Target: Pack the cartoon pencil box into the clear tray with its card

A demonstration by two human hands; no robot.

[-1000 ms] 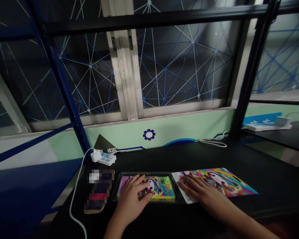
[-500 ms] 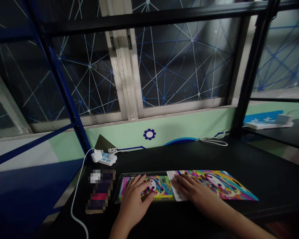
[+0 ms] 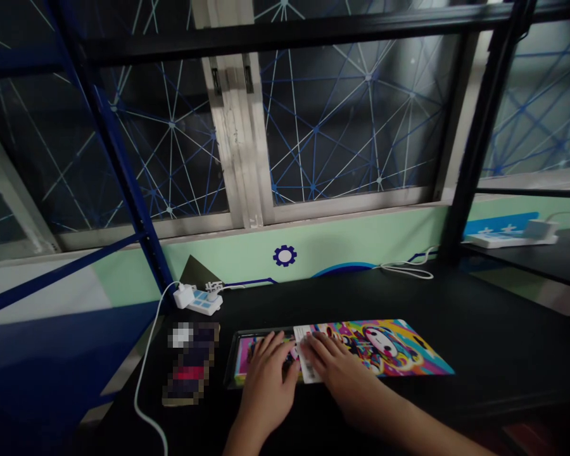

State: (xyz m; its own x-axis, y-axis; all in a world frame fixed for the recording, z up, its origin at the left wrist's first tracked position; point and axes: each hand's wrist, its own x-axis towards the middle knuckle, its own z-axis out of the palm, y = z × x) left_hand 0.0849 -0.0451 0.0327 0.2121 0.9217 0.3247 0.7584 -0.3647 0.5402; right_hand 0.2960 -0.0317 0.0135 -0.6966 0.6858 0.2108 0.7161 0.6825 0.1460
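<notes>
A shallow dark tray (image 3: 231, 364) lies on the black desk, with a colourful printed piece (image 3: 243, 354) inside it. My left hand (image 3: 268, 373) rests over the tray with its fingers spread on that print; it covers much of it. To the right, a bright cartoon-printed card (image 3: 384, 345) with a white edge lies partly over the tray. On its left end my right hand (image 3: 335, 358) lies flat, fingers stretched out. The two hands are close together but apart. What is under the card is hidden.
A pixelated phone-like object (image 3: 192, 364) lies left of the tray. Behind it sits a white power strip (image 3: 204, 302) with a plugged-in white cable (image 3: 142, 380). Another cable (image 3: 406, 271) lies along the wall. Black frame posts (image 3: 470, 145) rise at the desk's back.
My right hand and the printed card have slid left, covering more of the tray. My left hand has shifted slightly right and is nearer the card's edge.
</notes>
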